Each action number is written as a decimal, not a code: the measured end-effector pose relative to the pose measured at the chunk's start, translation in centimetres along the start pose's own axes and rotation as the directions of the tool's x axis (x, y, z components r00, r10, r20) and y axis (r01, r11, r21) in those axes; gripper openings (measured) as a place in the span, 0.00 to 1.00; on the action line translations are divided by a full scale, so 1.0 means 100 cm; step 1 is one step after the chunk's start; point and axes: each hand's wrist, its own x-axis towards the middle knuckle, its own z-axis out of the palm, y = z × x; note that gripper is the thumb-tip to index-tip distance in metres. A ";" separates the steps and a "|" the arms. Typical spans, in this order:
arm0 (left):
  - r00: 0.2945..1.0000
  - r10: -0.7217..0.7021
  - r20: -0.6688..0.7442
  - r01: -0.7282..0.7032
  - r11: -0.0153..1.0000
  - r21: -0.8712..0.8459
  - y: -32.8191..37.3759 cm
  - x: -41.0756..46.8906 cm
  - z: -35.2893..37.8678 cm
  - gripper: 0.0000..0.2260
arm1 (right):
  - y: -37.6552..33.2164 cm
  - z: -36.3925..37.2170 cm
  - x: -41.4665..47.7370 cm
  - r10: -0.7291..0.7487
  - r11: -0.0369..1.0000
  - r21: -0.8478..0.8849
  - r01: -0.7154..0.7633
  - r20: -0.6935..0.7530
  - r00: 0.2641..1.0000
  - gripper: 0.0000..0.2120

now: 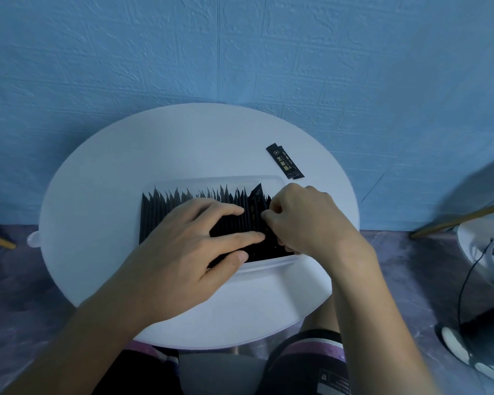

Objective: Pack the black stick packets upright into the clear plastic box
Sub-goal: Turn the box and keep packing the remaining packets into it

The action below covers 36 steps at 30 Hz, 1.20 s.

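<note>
A clear plastic box [268, 266] lies on a round white table [103, 178]. Several black stick packets [160, 212] stand upright in a tight row inside it. My left hand [183, 246] lies flat on the row with its fingers straight, pressing the packets toward the left. My right hand [303, 218] is at the row's right end, its fingers curled round a black packet [255, 199] that leans at a slant among the others. Loose black packets [285, 161], one lying on top of another, rest flat on the table beyond the box's right end.
A blue textured wall stands right behind the table. On the floor at the right are a white appliance [479, 249] and a black cable [465, 283]. A wooden leg [462, 218] slants at the right. My knees sit under the table's near edge.
</note>
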 end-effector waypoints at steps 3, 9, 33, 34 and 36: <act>1.000 0.013 0.006 -0.013 1.000 0.011 -0.001 -0.001 0.000 0.18 | 0.000 -0.006 -0.003 0.000 1.000 -0.025 0.002 0.063 0.998 0.12; 1.000 0.005 0.001 -0.005 1.000 0.000 -0.001 0.000 0.001 0.18 | -0.003 -0.003 0.001 -0.004 1.000 0.018 0.003 0.057 0.998 0.13; 1.000 0.000 -0.014 0.000 1.000 -0.027 -0.003 -0.001 0.005 0.17 | -0.003 -0.007 0.003 0.024 0.977 0.204 -0.062 0.182 0.983 0.10; 1.000 -0.001 -0.011 0.001 1.000 -0.028 -0.004 0.000 0.005 0.17 | -0.002 -0.008 0.002 0.018 0.975 0.215 -0.062 0.200 0.980 0.09; 1.000 0.002 -0.009 -0.002 1.000 -0.028 -0.004 0.000 0.005 0.17 | 0.000 -0.009 0.000 0.010 0.970 0.234 -0.062 0.215 0.976 0.09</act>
